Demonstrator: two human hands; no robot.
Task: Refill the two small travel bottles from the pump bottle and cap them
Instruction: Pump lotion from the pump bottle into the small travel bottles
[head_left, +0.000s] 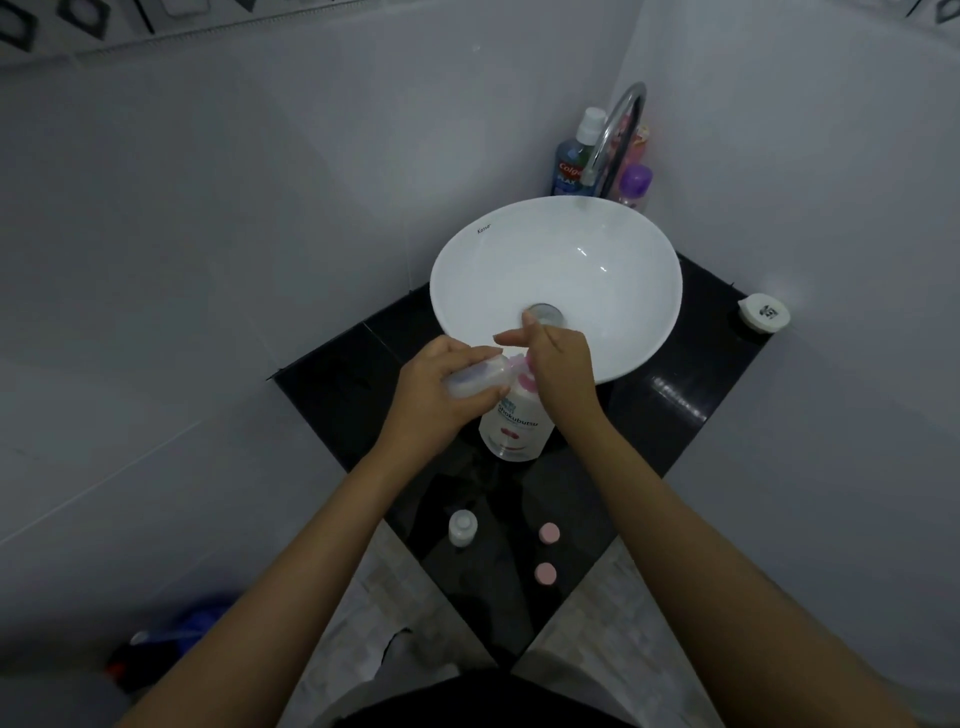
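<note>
The left hand (441, 387) has its grip wrapped tight around a small clear travel bottle (475, 378), holding it tipped on its side with its open mouth right by the pink pump top (524, 375). The right hand (558, 371) lies flat on top of that pump, fingers stretched out and not closed around anything. The white pump bottle (514, 426) stands on the black table (670, 415), just in front of the round white sink (556, 280). Closer to the person, the second small travel bottle (462, 527) stands upright on the table with no cap on. Two pink caps (548, 533) lie a little to its right, one behind the other. Behind the sink, by the shiny tap (615, 130), stand a blue bottle (574, 161) and a purple-topped bottle (635, 184).
</note>
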